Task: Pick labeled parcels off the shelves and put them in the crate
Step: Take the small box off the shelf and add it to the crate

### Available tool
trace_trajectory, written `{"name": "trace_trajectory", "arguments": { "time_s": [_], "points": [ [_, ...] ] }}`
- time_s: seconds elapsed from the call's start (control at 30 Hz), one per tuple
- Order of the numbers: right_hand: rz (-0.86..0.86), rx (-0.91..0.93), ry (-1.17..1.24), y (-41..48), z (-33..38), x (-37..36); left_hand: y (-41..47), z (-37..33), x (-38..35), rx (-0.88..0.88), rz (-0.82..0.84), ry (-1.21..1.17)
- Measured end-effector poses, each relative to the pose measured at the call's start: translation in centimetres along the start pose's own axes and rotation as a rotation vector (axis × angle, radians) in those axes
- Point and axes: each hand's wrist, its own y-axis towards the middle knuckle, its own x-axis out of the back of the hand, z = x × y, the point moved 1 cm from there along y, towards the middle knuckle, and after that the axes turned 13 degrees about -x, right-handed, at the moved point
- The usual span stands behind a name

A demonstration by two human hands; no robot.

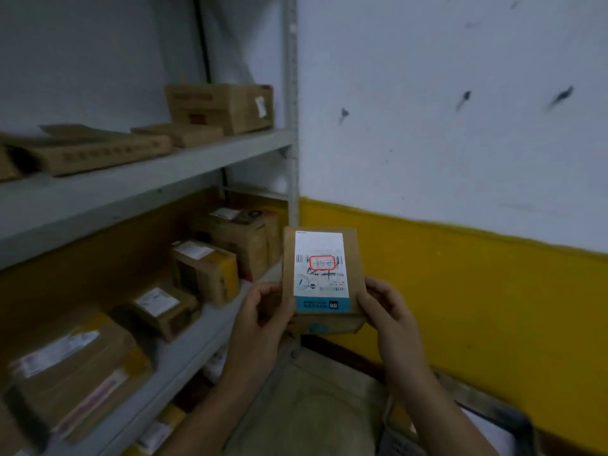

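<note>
Off the right end of the lower shelf (184,353), just past its front edge, a person holds a brown cardboard parcel (353,258) up in the air with both hands. It stands upright, its long axis running top to bottom and its broad face turned toward the person. A white label (320,245) covers most of that face, with barcodes, a red-framed stamp and a blue strip along its bottom edge.

The left hand (263,317) grips the parcel's lower left edge, thumb on the front and fingers curled behind. The right hand (385,311) grips the lower right edge the same way. Neither hand covers the label.

Behind and left of the parcel, four labeled boxes (204,271) sit in a row along the lower shelf, the tallest at its right end, close by the parcel. On the upper shelf (98,199) a large carton (223,106) stands at the right end, with flat cartons (88,149) lying to its left. A grey upright post (291,93) closes the shelving on the right.

Beyond it runs a wall (460,126), white above a yellow band (460,291). At the bottom right edge a dark gridded thing (401,445) shows under the right forearm; I cannot tell whether it is the crate.
</note>
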Motion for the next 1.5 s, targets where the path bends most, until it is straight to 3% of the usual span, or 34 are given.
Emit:
{"name": "trace_trajectory", "arguments": {
  "time_s": [0.3,0.83,1.27,1.5],
  "points": [
    [-0.251,-0.149,0.004,2.6,-5.6,13.5,-1.2,8.3,-13.4,0.232,0.259,-0.086],
    [-0.639,-0.377,-0.071,12.7,-11.4,27.4,4.0,22.4,-32.7,0.569,0.686,-0.149],
    [-0.693,-0.497,0.063,17.6,-14.2,38.9,2.9,27.7,-45.2,0.726,0.776,-0.076],
    [-0.608,-0.610,0.025,19.4,-17.9,48.4,-2.7,31.2,-53.4,0.907,0.664,-0.032]
  ]
}}
